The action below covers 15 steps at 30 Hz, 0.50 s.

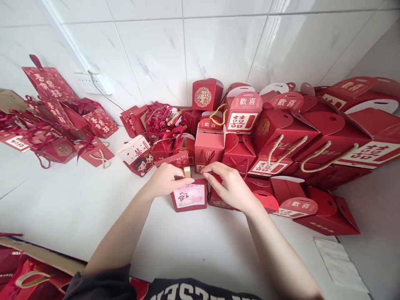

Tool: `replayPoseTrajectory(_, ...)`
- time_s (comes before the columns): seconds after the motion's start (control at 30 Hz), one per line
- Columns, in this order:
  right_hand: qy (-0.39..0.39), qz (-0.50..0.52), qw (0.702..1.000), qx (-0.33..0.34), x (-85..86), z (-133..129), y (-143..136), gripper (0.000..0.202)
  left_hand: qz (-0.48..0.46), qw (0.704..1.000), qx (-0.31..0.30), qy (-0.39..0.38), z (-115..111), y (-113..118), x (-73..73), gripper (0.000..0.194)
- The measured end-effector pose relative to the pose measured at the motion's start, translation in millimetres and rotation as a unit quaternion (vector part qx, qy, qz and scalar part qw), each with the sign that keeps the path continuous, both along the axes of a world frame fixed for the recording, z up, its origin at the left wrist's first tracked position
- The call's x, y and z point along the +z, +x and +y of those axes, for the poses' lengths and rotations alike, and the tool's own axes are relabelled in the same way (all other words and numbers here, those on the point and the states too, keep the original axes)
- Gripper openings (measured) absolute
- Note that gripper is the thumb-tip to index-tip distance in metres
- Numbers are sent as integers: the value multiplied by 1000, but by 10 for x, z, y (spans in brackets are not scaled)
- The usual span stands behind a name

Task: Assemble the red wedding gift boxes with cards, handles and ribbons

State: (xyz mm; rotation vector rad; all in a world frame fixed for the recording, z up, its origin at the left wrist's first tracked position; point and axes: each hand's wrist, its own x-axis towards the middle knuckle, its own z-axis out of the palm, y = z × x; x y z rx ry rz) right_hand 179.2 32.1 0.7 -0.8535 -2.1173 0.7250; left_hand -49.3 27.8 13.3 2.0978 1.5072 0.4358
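Observation:
A small red box with a pink and white front panel showing a couple stands on the white table, right below my hands. My left hand is closed, with a small gold strip between thumb and fingers above the box's top left. My right hand is pinched just right of the strip, over the box's top right corner; anything between its fingertips is too small to make out. Behind my hands stands a pinkish-red box with a twisted cord.
Red gift boxes with rope handles are stacked along the tiled wall at right. More red boxes and ribbons stand at left. A cardboard carton is at the lower left, a white tissue at the lower right.

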Motion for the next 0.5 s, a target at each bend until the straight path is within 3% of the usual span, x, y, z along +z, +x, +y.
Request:
replayPoseTrajectory(0.1, 17, -4, 1000, -5, 55, -18, 81, 17, -32, 999, 29, -33, -51, 2, -37, 46)
replayPoseTrajectory(0.23, 40, -9, 999, -17, 133, -58, 193, 16, -70, 996, -2, -60, -210, -45, -45, 34)
replayPoseTrajectory(0.37, 44, -1, 999, -24, 204, -112, 309, 15, 73, 996, 31, -42, -487, -246, 69, 41)
replayPoseTrajectory(0.5, 51, 2, 998, -34, 260, -154, 390, 14, 142, 984, 55, -94, -761, -659, 302, 41)
